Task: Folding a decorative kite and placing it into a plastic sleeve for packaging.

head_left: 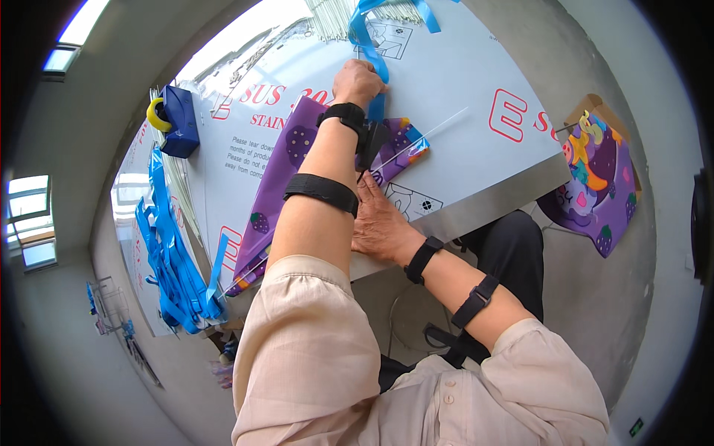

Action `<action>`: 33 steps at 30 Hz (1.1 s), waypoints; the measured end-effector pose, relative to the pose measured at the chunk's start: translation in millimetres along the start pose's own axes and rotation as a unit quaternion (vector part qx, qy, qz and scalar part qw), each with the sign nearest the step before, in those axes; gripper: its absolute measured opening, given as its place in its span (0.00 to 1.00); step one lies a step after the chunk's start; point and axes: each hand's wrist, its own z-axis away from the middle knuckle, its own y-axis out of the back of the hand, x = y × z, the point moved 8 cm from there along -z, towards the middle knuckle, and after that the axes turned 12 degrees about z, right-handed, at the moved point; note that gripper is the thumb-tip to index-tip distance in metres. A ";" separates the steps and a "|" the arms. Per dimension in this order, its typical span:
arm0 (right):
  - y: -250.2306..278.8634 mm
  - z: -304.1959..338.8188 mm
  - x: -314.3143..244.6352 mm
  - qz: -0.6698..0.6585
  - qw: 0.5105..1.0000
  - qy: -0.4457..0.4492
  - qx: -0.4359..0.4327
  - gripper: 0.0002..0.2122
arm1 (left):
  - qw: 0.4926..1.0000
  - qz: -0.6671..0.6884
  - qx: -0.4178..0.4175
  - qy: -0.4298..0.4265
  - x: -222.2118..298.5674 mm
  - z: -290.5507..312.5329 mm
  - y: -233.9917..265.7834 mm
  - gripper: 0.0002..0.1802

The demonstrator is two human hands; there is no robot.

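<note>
Left hand (358,83) curled at blue ribbon (377,108); clamped or not, cannot tell. Right hand (383,227) at near bench (454,82) edge, grip part-hidden. Purple printed sheet (269,192) lies beneath left forearm. Judged step: positioning ribbon; next calls for keeping it aligned.
</note>
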 end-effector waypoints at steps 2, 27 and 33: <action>3.7 -1.6 4.0 -0.001 1.000 -0.014 0.010 0.38 | 0.969 0.213 -0.112 -0.050 5.4 3.6 -6.6 0.12; 17.1 -10.0 42.1 -0.235 0.959 -0.144 0.062 0.18 | 0.950 0.215 -0.099 -0.203 -76.5 94.5 26.4 0.14; 21.6 -21.4 70.5 -0.186 0.934 -0.275 0.129 0.20 | 0.940 0.228 -0.091 -0.237 -67.6 99.3 31.2 0.13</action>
